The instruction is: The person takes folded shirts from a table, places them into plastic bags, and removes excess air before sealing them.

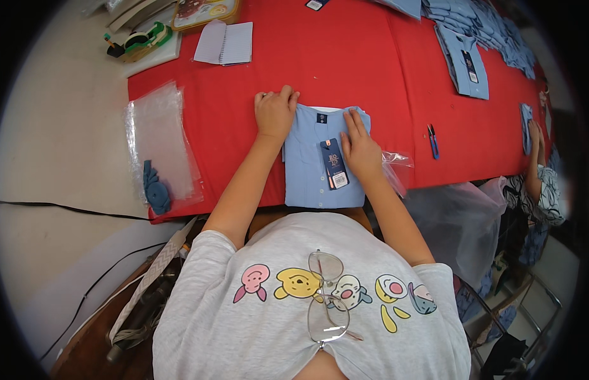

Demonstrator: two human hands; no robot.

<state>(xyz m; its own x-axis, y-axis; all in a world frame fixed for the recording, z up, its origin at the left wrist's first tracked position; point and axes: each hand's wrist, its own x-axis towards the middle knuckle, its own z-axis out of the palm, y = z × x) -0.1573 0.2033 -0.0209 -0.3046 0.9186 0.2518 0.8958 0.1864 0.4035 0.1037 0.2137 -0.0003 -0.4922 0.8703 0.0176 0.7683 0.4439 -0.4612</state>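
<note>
A folded light blue shirt (304,161) lies in front of me at the table's near edge, collar away from me. A dark navy hang tag (334,164) rests on its front beside the button placket. My left hand (274,115) is at the shirt's far left corner, its fingers curled in and closed at the edge; the fingertips are partly hidden. Across the shirt's right side lies my right hand (363,151), open, with fingers stretched toward the collar. A strip of white shows behind the collar.
Clear plastic bags (158,126) lie at the left with a blue tape-like coil (157,193) on them. An open notebook (225,43), tape dispenser (145,39), small snips (432,141), another folded shirt (462,63) and a shirt pile (472,22) surround me. A co-worker's hands (536,136) are far right.
</note>
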